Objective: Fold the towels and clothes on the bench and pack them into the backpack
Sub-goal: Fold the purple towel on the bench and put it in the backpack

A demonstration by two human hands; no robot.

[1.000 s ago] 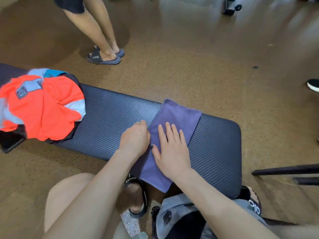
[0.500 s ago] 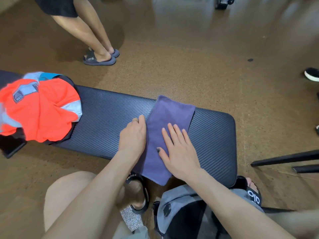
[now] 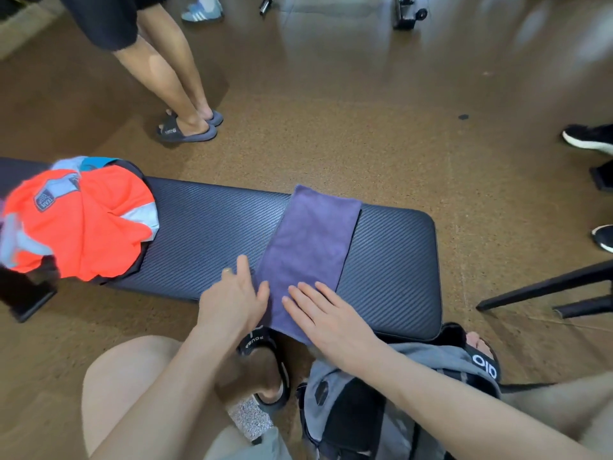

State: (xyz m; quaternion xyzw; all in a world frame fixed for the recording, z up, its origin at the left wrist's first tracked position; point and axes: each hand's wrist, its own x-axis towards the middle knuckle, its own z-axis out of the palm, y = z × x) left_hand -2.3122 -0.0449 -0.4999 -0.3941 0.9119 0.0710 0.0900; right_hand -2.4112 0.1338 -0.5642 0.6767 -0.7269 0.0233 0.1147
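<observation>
Towel (image 3: 311,240): purple, folded to a narrow strip, lying across the tabletop (image 3: 212,224) at its 3 o'clock end. Right hand (image 3: 326,318) flat on it, fingers straight, likely smoothing. Left hand (image 3: 232,302) relaxed, steadying the 9 o'clock edge. Orange clothes (image 3: 79,224) heaped at 9 o'clock. Backpack (image 3: 374,406) on floor at 6 o'clock, within reach for packing.

Both arms are stretched forward and down. The left hand (image 3: 232,302) is laid flat with fingers straight. The right hand (image 3: 326,322) is spread flat too, palm down.
</observation>
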